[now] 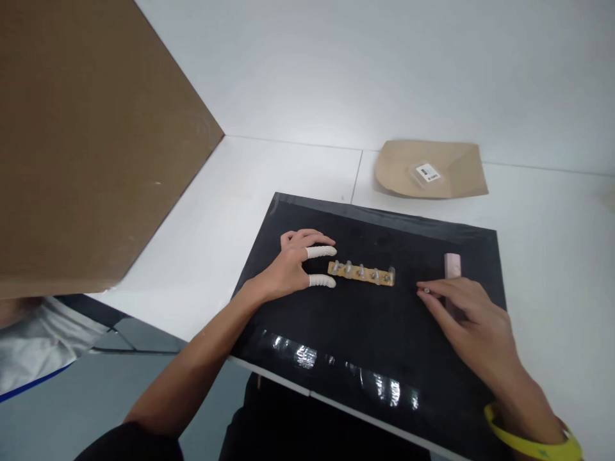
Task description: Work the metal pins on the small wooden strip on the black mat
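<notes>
Two hands work on the black mat [365,333]: your left hand [288,269] steadies the brass strip [362,273] with a narrow grip at its left end, your right hand [473,320] pinches a small screw [426,291]. Next, bring it carefully over a hole.

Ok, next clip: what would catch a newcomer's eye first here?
Probably the black mat filling the white table's near edge, with a tan strip of small metal fittings at its centre. The left hand, with white finger cots on two fingertips, rests at the strip's left end; the right hand pinches a tiny metal part beside a pink block. A large brown cardboard panel looms at left.
</notes>
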Tool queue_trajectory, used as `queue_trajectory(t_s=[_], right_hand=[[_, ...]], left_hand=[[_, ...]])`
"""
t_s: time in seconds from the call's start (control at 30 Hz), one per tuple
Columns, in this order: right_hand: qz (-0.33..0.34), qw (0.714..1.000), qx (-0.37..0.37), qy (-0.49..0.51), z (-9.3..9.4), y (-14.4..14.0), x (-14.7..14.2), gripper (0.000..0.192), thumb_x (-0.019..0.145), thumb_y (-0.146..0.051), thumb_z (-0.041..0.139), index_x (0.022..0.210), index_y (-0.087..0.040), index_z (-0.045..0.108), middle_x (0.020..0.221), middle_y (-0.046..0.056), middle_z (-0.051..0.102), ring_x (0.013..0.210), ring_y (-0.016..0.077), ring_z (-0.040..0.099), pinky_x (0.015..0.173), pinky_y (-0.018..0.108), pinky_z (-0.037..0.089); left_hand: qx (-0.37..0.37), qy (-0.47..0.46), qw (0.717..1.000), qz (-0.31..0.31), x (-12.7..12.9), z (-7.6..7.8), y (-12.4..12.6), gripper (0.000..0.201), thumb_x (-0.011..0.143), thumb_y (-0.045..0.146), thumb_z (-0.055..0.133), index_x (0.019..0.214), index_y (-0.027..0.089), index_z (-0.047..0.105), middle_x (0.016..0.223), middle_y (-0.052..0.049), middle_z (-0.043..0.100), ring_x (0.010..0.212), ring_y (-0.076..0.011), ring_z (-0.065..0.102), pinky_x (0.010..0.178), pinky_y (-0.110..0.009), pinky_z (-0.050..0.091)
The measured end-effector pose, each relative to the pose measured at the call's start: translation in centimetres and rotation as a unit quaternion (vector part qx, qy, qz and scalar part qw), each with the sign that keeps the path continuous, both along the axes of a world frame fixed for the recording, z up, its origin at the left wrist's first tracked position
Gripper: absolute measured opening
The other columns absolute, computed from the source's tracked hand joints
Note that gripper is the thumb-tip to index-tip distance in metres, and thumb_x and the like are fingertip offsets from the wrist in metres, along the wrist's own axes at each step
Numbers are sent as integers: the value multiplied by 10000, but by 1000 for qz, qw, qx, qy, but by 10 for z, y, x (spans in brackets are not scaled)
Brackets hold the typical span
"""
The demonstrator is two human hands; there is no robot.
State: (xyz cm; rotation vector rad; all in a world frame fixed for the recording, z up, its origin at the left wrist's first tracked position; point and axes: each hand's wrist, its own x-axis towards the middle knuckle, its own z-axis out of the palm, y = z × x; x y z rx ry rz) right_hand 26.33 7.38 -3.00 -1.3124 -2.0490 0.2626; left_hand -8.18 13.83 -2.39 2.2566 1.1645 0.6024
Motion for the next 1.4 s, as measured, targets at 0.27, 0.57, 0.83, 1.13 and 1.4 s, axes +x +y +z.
queue_trajectory(t_s=[0.27, 0.57, 0.83, 1.13, 1.4], right_hand=[[-21, 1000, -9, -5, 2, -1, 1, 191, 1071, -406, 603, 1105, -269, 732, 964, 14, 775, 850, 193, 708, 803, 364, 533], [-19, 1000, 7, 0, 3, -1, -1, 152, 1059, -385, 623, 1084, -277, 726, 958, 16, 782, 859, 209, 718, 812, 383, 538], [-15, 1000, 11, 9, 5, -3, -1, 129, 1049, -361, 637, 1070, -273, 728, 952, 14, 781, 852, 212, 714, 807, 385, 543], [-35, 999, -5, 3, 3, -3, -1, 212, 1054, -444, 622, 1114, -276, 737, 936, 20, 771, 818, 205, 702, 748, 367, 542], [-19, 1000, 2, 17, 3, -3, -4, 145, 1042, -389, 653, 1062, -275, 739, 899, 8, 762, 828, 206, 711, 781, 371, 562]], left_hand=[[-17, 29, 999, 8, 5, 5, -2, 176, 910, 354, 835, 1075, 303, 801, 1415, -48, 712, 1442, -322, 507, 1159, -557, 247], [-20, 24, 998, 50, 10, 0, -4, 137, 909, 384, 834, 1029, 318, 825, 1378, -39, 735, 1397, -313, 542, 1148, -557, 271], [-5, 23, 997, 75, 14, -8, -9, 145, 944, 414, 791, 1062, 343, 837, 1375, -44, 739, 1397, -311, 540, 1149, -556, 285], [27, 11, 997, 77, 16, -10, -11, 102, 933, 375, 811, 1024, 340, 841, 1313, -31, 772, 1350, -296, 581, 1107, -512, 298], [63, 12, 995, 77, 16, -11, -14, 87, 957, 378, 782, 998, 334, 845, 1268, -32, 789, 1316, -296, 597, 1085, -509, 307]])
